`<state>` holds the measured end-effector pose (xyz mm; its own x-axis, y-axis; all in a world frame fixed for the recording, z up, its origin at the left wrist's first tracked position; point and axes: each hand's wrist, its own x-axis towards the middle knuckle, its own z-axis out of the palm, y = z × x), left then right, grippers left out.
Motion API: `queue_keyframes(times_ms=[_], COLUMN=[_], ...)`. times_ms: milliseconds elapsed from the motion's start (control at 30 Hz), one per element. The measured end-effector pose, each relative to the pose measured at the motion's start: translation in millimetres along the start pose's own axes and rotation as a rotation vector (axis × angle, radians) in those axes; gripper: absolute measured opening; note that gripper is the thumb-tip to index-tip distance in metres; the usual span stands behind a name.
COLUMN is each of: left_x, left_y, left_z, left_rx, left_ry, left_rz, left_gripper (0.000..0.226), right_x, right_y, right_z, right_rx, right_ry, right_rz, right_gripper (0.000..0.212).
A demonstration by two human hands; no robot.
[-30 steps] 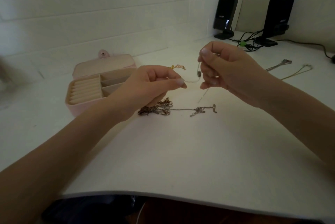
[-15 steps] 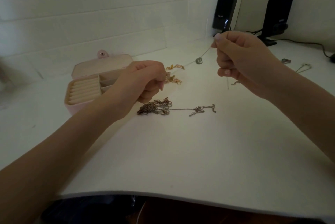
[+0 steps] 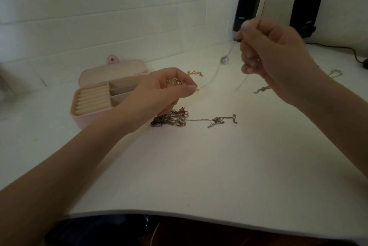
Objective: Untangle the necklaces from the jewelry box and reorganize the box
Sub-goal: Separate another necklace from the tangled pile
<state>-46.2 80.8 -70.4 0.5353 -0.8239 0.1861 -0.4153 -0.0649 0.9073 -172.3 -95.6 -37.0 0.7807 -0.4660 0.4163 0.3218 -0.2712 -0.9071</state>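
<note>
Head view: left hand (image 3: 159, 90) and right hand (image 3: 274, 54) each pinch an end of a thin chain (image 3: 213, 78), pendant (image 3: 225, 60) dangling above the table (image 3: 199, 166).

The white table top (image 3: 199, 166) looks smooth and matt, with a soft sheen where light falls. The pale pink jewelry box (image 3: 111, 72) has a matt, leather-like skin outside and cream, velvet-like padded rolls inside. The tangled heap of dark brownish metal chains (image 3: 171, 119) looks dull and a little tarnished. The thin silver chain with a small round pendant (image 3: 224, 60) is fine metal, blurred here. The two black upright speakers (image 3: 247, 6) seem hard plastic, slightly glossy. The white wall (image 3: 99, 16) is matt.
</note>
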Motion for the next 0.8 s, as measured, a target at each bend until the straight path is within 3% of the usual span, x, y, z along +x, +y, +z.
queue_keyframes(times_ms=[67,200,300,500,667,800], left_x=[0.3,-0.1,0.1,-1.2,-2.4,0.2], left_y=[-3.2,-4.5,-4.6,7.1,10.5,4.8], left_z=[-0.7,2.5,3.5,17.0,27.3,25.3], left_rx=[0.046,0.134,0.174,0.050,-0.010,-0.016], left_ry=[-0.019,-0.047,-0.062,0.008,-0.010,0.039], left_rz=[0.027,0.058,0.063,0.175,0.233,0.216], left_gripper=[0.009,0.009,0.011,0.034,0.017,0.016], right_x=[2.3,1.8,1.1,-6.7,-9.8,-9.4], right_y=[-1.9,1.3,2.0,0.2,2.6,0.0], right_z=[-6.2,-6.9,-4.2,5.8,11.8,11.9], right_rx=[-0.051,-0.202,-0.274,-0.314,-0.275,-0.273], right_ry=[0.042,-0.102,-0.119,-0.222,-0.257,-0.207], right_rz=[-0.064,-0.149,-0.225,-0.253,-0.232,-0.237], right_gripper=[0.021,0.021,0.018,0.019,0.012,0.017])
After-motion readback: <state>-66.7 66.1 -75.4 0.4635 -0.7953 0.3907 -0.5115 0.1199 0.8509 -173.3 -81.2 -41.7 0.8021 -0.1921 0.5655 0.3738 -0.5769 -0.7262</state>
